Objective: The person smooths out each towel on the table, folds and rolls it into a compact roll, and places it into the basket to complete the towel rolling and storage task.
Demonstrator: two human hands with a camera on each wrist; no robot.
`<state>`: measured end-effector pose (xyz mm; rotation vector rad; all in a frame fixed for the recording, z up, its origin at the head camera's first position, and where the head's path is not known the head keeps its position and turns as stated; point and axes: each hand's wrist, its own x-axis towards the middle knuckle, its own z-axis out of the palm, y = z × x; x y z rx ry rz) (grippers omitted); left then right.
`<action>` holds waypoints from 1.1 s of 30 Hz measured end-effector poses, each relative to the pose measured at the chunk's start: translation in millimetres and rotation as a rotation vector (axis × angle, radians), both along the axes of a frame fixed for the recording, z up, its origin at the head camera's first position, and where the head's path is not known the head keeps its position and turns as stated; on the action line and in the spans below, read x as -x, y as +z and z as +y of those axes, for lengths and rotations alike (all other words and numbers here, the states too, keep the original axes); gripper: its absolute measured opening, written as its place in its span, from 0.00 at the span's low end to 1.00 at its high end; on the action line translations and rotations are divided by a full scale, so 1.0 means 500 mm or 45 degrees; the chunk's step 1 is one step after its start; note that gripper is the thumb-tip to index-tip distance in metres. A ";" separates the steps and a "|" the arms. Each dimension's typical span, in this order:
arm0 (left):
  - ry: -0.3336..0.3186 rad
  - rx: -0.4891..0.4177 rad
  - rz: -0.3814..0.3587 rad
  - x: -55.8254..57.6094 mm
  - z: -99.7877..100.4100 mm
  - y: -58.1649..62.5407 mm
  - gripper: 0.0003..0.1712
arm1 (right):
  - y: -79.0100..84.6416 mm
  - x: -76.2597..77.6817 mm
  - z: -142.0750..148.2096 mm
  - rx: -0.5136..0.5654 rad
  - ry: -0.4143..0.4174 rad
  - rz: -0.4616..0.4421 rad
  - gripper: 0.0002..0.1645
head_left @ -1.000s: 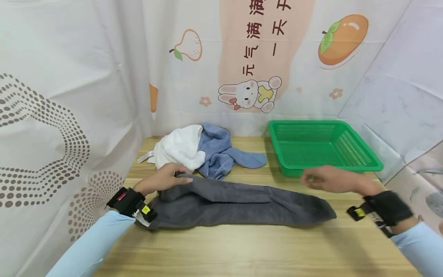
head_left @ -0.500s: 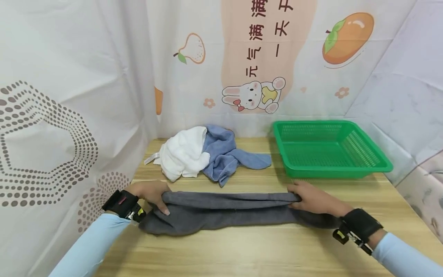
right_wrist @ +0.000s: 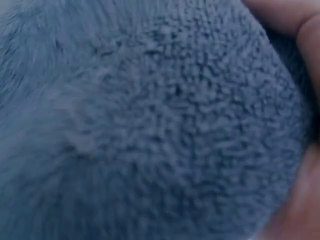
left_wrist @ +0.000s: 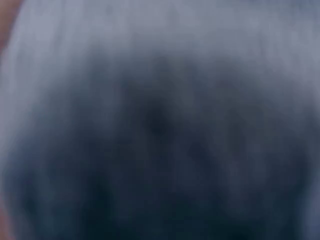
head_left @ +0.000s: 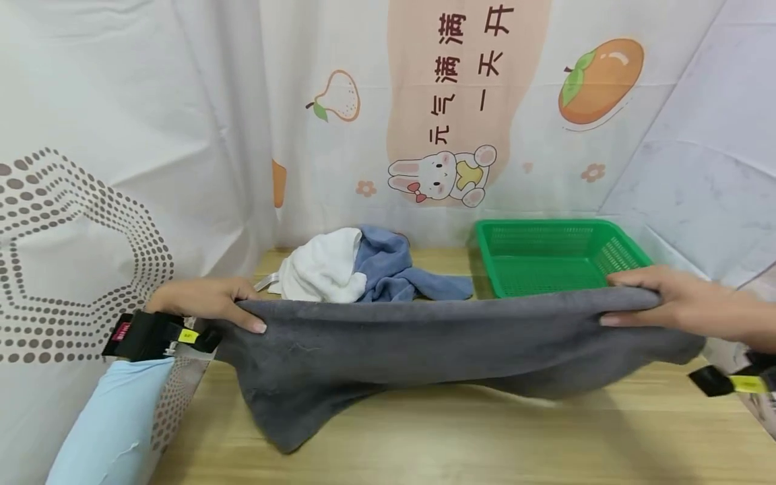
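A dark grey towel (head_left: 436,343) hangs stretched between my two hands, raised off the table in the head view, its lower left corner drooping. My left hand (head_left: 212,301) pinches its upper left edge with the thumb in front. On the far side, my right hand (head_left: 673,303) grips the upper right edge, thumb below and fingers above. Blurred grey cloth (left_wrist: 160,125) fills the left wrist view. The fuzzy weave of the towel (right_wrist: 160,120) takes up most of the right wrist view, with parts of the right hand (right_wrist: 295,200) along its right side.
Behind the towel lie a crumpled white towel (head_left: 321,266) and a blue towel (head_left: 388,263). A green plastic basket (head_left: 545,266) stands at the back right, its front partly covered. Printed curtains (head_left: 339,162) enclose the wooden table (head_left: 461,444) behind and at the sides.
The right hand first came down onto the grey towel and took hold of it. Both hands have since lifted the towel and spread apart, pulling it wider.
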<state>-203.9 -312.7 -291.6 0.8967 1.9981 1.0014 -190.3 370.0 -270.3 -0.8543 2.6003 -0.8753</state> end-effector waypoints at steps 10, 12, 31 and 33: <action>0.068 -0.017 0.224 -0.044 -0.020 0.034 0.04 | 0.036 -0.015 0.053 0.206 0.089 -0.080 0.14; 0.219 0.091 0.400 -0.036 -0.012 0.013 0.05 | 0.016 -0.005 0.041 0.159 -0.028 -0.142 0.06; 0.605 0.387 1.365 0.045 -0.014 -0.205 0.10 | -0.205 0.057 0.052 -0.175 -0.129 0.745 0.35; 0.546 0.339 1.254 0.042 -0.028 -0.198 0.10 | -0.207 0.045 0.057 -0.182 -0.109 0.743 0.36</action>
